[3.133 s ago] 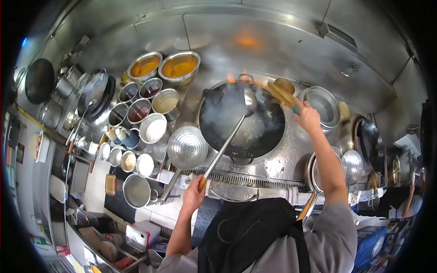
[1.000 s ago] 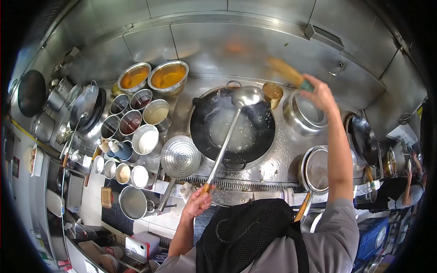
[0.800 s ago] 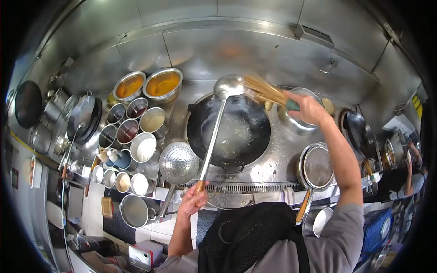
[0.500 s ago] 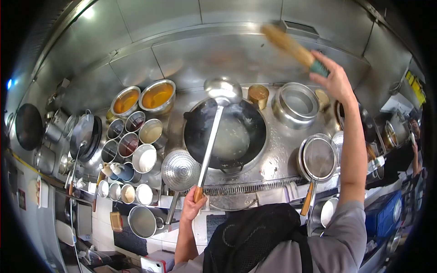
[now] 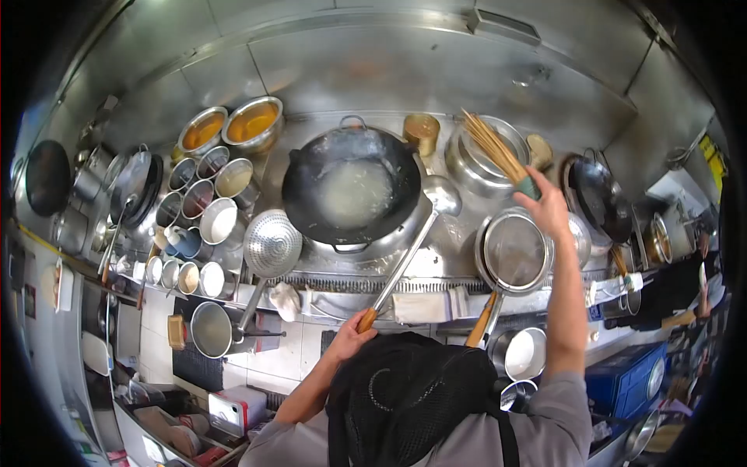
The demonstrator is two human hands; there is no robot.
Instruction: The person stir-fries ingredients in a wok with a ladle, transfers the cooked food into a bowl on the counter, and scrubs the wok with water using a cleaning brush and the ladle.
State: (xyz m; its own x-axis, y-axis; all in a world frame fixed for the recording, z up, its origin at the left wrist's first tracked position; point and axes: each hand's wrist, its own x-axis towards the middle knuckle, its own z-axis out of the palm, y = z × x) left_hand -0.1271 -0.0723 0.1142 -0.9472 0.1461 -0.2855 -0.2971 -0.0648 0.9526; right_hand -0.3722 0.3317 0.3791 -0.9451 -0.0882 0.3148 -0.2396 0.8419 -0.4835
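Observation:
My left hand (image 5: 352,338) is closed round the wooden end of a long steel ladle (image 5: 442,196); its bowl rests low over the steel stove top, right of the wok. In my right hand (image 5: 547,204) is a bamboo brush (image 5: 495,149) with a green band, its bristles pointing up and left over a round steel pot (image 5: 464,165). The black wok (image 5: 350,187) holds cloudy, whitish liquid and sits between the perforated skimmer (image 5: 272,244) and the ladle. Below my right hand lies a fine strainer (image 5: 517,251) on a pot.
Two bowls of orange liquid (image 5: 253,124) and several steel containers (image 5: 218,221) stand at the left. A tin can (image 5: 421,134) is behind the wok. A folded towel (image 5: 430,305) hangs on the front rail. Another person (image 5: 678,289) is at the far right.
The ladle has swung from behind the wok to its right side. My right hand has come down with the brush from near the back wall. The wok appears shifted left and tilted.

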